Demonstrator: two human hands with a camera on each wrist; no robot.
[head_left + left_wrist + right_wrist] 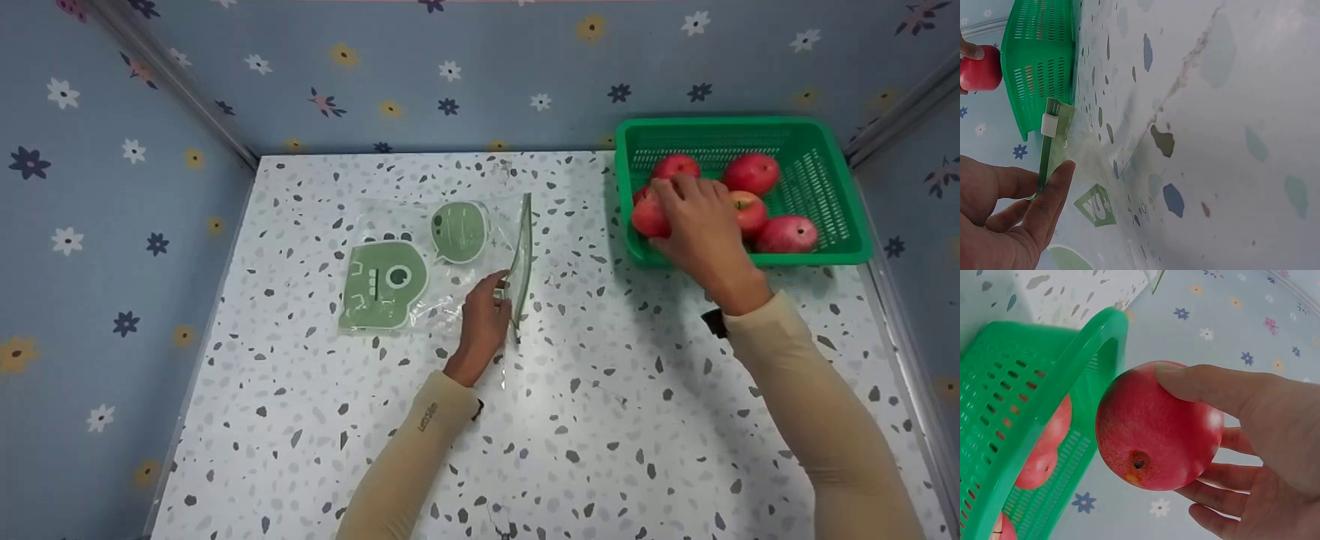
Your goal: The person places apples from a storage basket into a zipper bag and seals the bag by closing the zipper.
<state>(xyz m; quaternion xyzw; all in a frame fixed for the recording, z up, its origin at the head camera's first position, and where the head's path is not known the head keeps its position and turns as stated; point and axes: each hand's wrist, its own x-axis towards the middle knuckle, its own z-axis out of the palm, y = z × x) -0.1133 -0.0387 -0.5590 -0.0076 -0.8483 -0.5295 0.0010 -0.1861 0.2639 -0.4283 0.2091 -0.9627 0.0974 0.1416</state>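
My right hand grips a red apple, thumb on one side and fingers curled behind it. In the head view this apple shows at the left side of the green basket, over its rim. Several other red apples lie in the basket. My left hand pinches the green zip edge of a clear plastic bag between thumb and fingers. The bag lies on the table with green cartoon prints, its zip side facing right and raised. A white slider sits on the zip.
The white speckled table carries the bag at centre left and the basket at back right. Blue flowered panels stand along the back and both sides.
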